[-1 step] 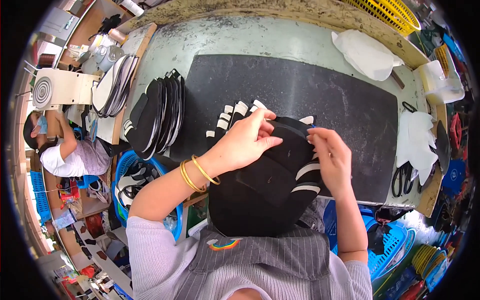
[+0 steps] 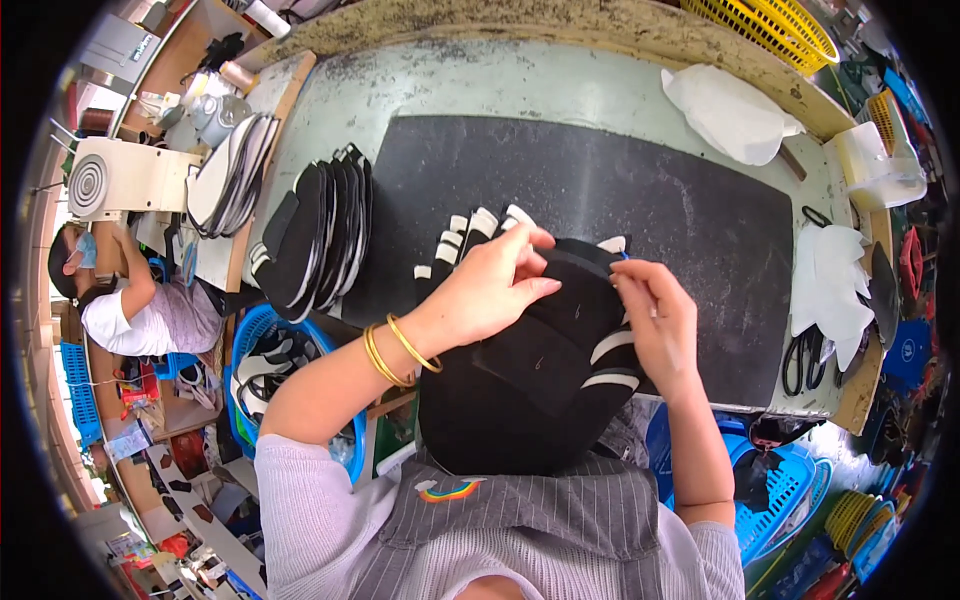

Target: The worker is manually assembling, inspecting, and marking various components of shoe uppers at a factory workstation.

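Note:
A pile of black fabric pieces [image 2: 490, 420], shaped like shoe uppers with white-banded ends, lies in front of me, overlapping the near edge of the dark mat. My left hand [image 2: 495, 285], with two gold bangles at its wrist, grips the topmost piece near its far edge, fingers curled and thumb on the cloth. On the right edge of that piece, my right hand [image 2: 660, 325] pinches with thumb and forefinger. Something small and blue shows just beyond those fingertips, too small to name. Short pale marks dot the black cloth between my hands.
A dark cutting mat [image 2: 700, 230] covers much of the table. To the left stands a stack of similar black pieces [image 2: 320, 235]. White sheets [image 2: 735, 112] and black-handled scissors [image 2: 803, 360] lie right. Blue baskets [image 2: 775, 495] flank me; a co-worker [image 2: 140, 300] sits far left.
My right hand has shifted very slightly left along the edge of the black piece. The left hand keeps its hold almost unchanged.

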`<act>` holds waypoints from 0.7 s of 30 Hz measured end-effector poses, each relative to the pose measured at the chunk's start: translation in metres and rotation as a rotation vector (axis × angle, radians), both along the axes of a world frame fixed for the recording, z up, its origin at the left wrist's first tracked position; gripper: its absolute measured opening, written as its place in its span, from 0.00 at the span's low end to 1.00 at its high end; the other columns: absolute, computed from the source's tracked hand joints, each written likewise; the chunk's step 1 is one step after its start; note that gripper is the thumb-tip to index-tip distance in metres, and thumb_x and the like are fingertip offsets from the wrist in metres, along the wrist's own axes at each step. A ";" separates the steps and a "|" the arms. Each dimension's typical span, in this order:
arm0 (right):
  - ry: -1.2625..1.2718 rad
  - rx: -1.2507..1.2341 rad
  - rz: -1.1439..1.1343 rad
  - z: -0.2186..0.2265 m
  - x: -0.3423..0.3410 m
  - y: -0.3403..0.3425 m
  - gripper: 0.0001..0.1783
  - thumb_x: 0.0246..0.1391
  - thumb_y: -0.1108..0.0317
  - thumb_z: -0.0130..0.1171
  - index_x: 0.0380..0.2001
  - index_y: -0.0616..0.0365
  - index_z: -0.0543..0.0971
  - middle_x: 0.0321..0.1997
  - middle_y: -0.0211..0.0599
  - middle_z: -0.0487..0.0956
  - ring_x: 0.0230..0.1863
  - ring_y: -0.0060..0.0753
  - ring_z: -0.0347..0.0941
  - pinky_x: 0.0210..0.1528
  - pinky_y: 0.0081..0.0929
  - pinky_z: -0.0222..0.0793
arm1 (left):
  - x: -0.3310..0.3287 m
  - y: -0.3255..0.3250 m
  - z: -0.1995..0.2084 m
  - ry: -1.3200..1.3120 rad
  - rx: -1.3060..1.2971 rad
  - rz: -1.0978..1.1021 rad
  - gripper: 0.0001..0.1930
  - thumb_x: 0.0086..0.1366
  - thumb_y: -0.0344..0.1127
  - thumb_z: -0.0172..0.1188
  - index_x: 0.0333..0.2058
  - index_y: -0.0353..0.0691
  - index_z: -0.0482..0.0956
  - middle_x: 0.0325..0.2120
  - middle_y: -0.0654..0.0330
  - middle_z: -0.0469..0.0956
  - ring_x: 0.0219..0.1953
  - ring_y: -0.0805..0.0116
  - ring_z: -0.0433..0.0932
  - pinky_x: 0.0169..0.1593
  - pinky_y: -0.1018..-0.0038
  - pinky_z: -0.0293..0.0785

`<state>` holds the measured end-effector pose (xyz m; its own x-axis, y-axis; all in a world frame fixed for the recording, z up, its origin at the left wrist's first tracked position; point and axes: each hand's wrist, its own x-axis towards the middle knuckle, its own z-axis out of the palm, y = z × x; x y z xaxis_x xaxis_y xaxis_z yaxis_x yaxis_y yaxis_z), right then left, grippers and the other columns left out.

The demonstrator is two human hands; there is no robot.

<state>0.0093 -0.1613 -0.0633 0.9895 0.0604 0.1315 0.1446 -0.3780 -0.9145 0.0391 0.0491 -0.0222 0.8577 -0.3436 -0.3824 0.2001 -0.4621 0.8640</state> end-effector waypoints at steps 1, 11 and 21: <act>0.026 0.017 0.004 0.007 -0.003 0.003 0.09 0.52 0.75 0.59 0.38 0.60 0.77 0.33 0.35 0.78 0.32 0.27 0.74 0.35 0.21 0.69 | -0.003 0.002 0.000 0.006 0.005 -0.023 0.16 0.61 0.27 0.59 0.47 0.34 0.70 0.35 0.61 0.77 0.38 0.78 0.74 0.43 0.80 0.71; 0.087 0.235 0.157 0.024 -0.011 0.006 0.10 0.46 0.81 0.62 0.34 0.60 0.78 0.31 0.31 0.78 0.31 0.18 0.73 0.35 0.16 0.69 | -0.016 0.026 0.013 -0.395 0.119 -0.396 0.34 0.45 0.46 0.72 0.49 0.42 0.69 0.33 0.60 0.76 0.42 0.62 0.69 0.53 0.69 0.57; 0.050 0.196 -0.144 0.028 -0.020 0.013 0.07 0.49 0.79 0.62 0.32 0.60 0.77 0.34 0.28 0.76 0.39 0.18 0.70 0.43 0.17 0.65 | -0.057 0.046 0.014 -0.639 0.149 -0.357 0.27 0.51 0.40 0.69 0.46 0.38 0.68 0.31 0.57 0.75 0.37 0.62 0.73 0.55 0.66 0.54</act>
<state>-0.0109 -0.1481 -0.0349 0.9915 -0.1040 0.0777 0.0549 -0.2064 -0.9769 -0.0179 0.0956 -0.0080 0.7745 -0.6263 0.0890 -0.5042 -0.5263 0.6847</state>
